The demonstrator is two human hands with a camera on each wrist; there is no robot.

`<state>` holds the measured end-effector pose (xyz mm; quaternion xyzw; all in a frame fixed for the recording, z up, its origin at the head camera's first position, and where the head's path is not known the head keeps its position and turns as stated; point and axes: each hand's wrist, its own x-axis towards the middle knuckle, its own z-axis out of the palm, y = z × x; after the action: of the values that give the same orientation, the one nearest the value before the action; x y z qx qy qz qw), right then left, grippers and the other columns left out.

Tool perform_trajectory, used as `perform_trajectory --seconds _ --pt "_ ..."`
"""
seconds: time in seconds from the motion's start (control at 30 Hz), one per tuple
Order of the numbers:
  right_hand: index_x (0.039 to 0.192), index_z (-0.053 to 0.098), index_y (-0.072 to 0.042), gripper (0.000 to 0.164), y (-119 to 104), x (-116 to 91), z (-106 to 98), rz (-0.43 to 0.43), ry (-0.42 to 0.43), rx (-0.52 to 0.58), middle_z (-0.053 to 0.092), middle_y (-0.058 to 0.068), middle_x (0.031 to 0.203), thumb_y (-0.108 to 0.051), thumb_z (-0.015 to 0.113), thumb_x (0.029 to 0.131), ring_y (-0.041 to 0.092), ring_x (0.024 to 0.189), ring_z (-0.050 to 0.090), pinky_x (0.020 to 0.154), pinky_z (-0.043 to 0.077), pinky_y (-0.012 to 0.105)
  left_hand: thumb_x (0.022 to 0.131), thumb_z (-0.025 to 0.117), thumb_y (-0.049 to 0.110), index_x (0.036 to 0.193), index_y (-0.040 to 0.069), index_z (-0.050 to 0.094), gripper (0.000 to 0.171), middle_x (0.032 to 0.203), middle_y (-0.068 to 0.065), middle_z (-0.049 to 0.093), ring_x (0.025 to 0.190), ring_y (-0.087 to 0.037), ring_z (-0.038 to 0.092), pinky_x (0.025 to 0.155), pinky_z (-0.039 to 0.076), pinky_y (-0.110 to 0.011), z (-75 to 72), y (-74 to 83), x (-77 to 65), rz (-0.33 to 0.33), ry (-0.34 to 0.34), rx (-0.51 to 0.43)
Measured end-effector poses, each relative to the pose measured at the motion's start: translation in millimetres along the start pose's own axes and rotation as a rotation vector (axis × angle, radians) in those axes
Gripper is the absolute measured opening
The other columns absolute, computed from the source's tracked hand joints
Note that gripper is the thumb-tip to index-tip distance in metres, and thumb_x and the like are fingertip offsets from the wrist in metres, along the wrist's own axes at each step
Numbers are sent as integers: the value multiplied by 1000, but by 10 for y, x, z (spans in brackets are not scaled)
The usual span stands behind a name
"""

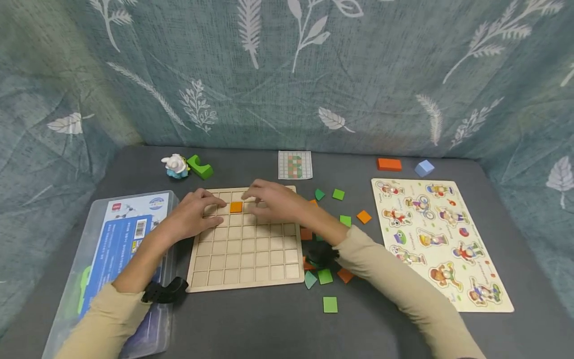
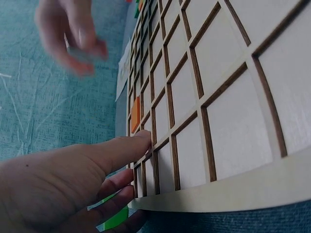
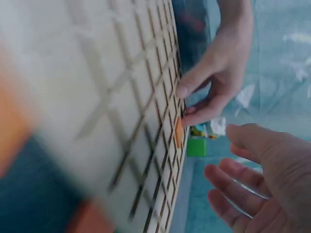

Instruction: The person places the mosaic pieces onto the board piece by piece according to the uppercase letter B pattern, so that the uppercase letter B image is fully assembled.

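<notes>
A wooden grid board (image 1: 242,246) lies on the table with one orange square tile (image 1: 235,207) in its far rows. My left hand (image 1: 194,215) is at the board's left side, beside that tile. In the left wrist view, its thumb (image 2: 127,147) touches the grid and the other fingers are near the edge. Over the far right part of the board, my right hand (image 1: 273,200) hovers with loosely bent fingers and nothing between them. The right wrist view shows the right hand (image 3: 262,179) apart from the orange tile (image 3: 179,132).
Green tiles (image 1: 330,304) and orange tiles (image 1: 364,217) lie scattered right of the board. A patterned card (image 1: 295,165) is behind it. A clear plastic case (image 1: 99,209) stands left, a picture puzzle board (image 1: 419,269) right. Small blocks (image 1: 389,164) and a figurine (image 1: 175,165) line the back.
</notes>
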<state>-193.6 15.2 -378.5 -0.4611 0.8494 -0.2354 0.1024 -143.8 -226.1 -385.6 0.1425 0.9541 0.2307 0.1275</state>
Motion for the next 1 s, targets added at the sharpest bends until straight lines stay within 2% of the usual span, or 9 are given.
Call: perform_trajectory --seconds 0.1,0.2,0.3,0.4,0.5,0.6,0.73,1.0 --pt "122 66 -8 29 15 -411 -111 -23 52 -36 61 8 120 -21 62 95 17 96 67 79 52 25 93 64 20 128 6 62 38 131 -25 44 116 -42 40 90 38 -57 -13 16 1 8 2 -3" --pt "121 66 -10 29 68 -846 -142 -17 65 -64 62 5 117 -22 63 95 14 89 65 73 50 23 93 64 19 129 6 61 38 133 -25 43 117 -41 39 91 38 -57 -27 21 -3 10 -4 -2" --pt "121 66 -9 31 142 -1267 -143 24 98 -1 64 5 114 -21 66 93 14 86 62 73 50 26 93 64 19 128 7 61 38 133 -25 43 116 -41 40 90 38 -57 -35 17 -13 5 -6 6" --pt "122 65 -7 34 228 -1643 -136 72 174 77 65 6 112 -17 70 89 15 89 64 76 52 29 93 64 19 128 7 61 37 133 -25 44 115 -41 40 89 38 -56 -31 6 -12 12 -4 12" --pt "121 64 -6 36 314 -1925 -138 125 265 100 67 7 109 -12 72 87 14 91 66 76 54 30 93 65 19 128 6 61 37 133 -25 44 113 -40 41 88 38 -55 -25 1 -3 21 -2 10" --pt "122 64 -5 37 397 -2098 -153 185 330 99 68 7 106 -8 73 86 13 88 66 74 54 28 93 64 18 128 6 61 38 134 -24 43 112 -39 41 87 38 -55 -21 0 4 24 -3 6" --pt "119 64 -3 34 479 -2202 -174 244 384 100 68 8 103 -6 72 85 12 86 66 72 54 24 93 64 19 129 6 61 38 133 -24 44 113 -39 41 87 39 -55 -11 1 -2 20 0 5" --pt "116 65 -2 34 555 -2279 -195 263 425 26 67 6 97 -3 73 83 7 80 62 66 51 21 93 64 18 128 6 61 38 133 -24 44 114 -40 41 88 39 -56 4 -4 -7 23 4 3"
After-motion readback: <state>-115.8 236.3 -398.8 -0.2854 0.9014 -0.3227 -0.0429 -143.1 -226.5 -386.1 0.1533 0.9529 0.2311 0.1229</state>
